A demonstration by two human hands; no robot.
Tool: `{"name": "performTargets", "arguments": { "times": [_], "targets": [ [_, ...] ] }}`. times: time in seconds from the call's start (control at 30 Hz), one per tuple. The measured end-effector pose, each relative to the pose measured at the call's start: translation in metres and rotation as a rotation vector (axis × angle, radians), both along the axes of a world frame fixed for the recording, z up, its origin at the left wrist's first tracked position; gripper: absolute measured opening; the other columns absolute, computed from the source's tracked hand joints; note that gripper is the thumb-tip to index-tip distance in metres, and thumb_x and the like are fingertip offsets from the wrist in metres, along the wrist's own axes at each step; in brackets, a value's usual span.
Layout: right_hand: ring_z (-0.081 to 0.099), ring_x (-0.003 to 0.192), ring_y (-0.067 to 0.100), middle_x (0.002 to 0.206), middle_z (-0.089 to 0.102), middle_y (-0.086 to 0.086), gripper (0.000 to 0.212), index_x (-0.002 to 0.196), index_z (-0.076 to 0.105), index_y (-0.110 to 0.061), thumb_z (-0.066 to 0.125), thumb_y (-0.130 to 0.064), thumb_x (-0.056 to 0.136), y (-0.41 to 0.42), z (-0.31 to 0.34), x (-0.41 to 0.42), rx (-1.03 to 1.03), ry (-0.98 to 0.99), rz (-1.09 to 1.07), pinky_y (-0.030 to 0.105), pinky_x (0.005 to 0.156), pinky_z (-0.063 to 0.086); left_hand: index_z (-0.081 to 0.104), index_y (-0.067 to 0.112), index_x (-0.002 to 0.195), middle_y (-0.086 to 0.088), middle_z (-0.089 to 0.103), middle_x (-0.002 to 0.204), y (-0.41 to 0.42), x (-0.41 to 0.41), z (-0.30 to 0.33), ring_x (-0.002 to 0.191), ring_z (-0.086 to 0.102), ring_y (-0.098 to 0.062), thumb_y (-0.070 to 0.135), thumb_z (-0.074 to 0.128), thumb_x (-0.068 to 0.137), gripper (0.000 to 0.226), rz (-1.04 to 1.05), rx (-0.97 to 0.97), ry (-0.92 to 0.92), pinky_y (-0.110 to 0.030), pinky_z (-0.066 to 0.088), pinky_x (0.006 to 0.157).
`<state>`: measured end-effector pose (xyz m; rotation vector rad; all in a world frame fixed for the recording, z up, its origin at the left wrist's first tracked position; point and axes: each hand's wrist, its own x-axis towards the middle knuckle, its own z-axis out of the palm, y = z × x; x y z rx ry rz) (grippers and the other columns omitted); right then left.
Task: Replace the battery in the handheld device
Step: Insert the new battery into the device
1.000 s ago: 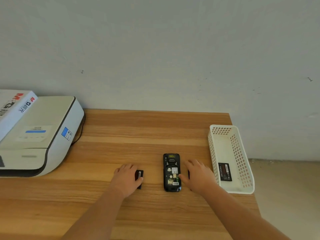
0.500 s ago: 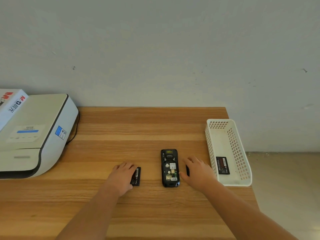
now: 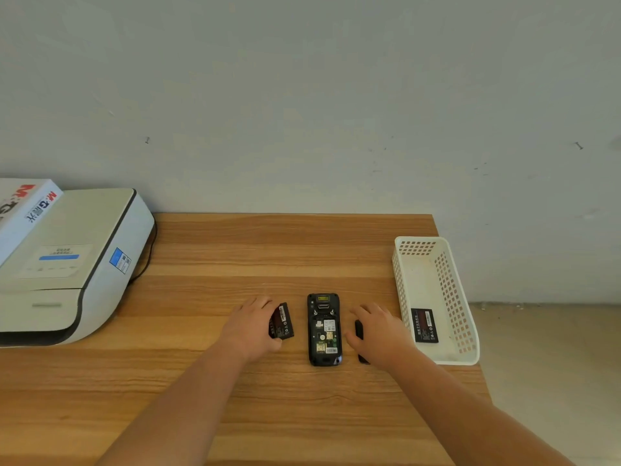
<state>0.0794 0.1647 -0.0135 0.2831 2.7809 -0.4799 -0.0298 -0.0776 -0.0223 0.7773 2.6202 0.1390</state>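
Observation:
The black handheld device [image 3: 324, 329] lies face down on the wooden table [image 3: 285, 250] with its battery bay uncovered and bare. My left hand [image 3: 250, 326] grips a black battery [image 3: 284, 321] just left of the device, its near edge tilted up off the table. My right hand [image 3: 379, 332] rests palm down on a black back cover [image 3: 359, 331] right of the device; most of the cover is hidden under it. A second black battery [image 3: 425, 325] lies in the white basket [image 3: 467, 356].
A white printer [image 3: 67, 264] with a boxed ream [image 3: 23, 206] on top fills the table's left side, its cable [image 3: 148, 260] trailing behind. The basket stands at the right edge, beyond which the floor drops away. A grey wall backs the table.
My left hand has tipped the battery up from lying flat. My right hand stays on the cover. The camera has shifted slightly.

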Motion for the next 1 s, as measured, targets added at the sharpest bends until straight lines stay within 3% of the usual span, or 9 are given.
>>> {"name": "performTargets", "arguments": {
  "times": [0.4,1.0],
  "targets": [
    [0.048,0.122,0.019,0.137,0.049,-0.004,0.050,0.138,0.044,-0.028,0.048,-0.049,0.093,0.017,-0.005,0.012,-0.044,-0.021,0.007,0.037,0.096,0.047,0.039,0.027,0.141,0.007,0.042,0.142,0.063,0.023,-0.002,0.131,0.035,-0.015,0.039,0.070,0.077,0.072,-0.180,0.011,-0.072,-0.035,0.027,0.112],
    [0.045,0.126,0.019,0.141,0.046,-0.003,0.045,0.138,0.046,-0.026,0.047,-0.043,0.096,0.014,-0.012,0.008,-0.036,-0.023,0.029,0.036,0.098,0.046,0.042,0.020,0.144,0.005,0.039,0.147,0.069,0.029,-0.023,0.134,0.033,-0.018,0.045,0.060,0.085,0.067,-0.265,-0.039,-0.092,-0.035,0.024,0.114]
  ]
}}
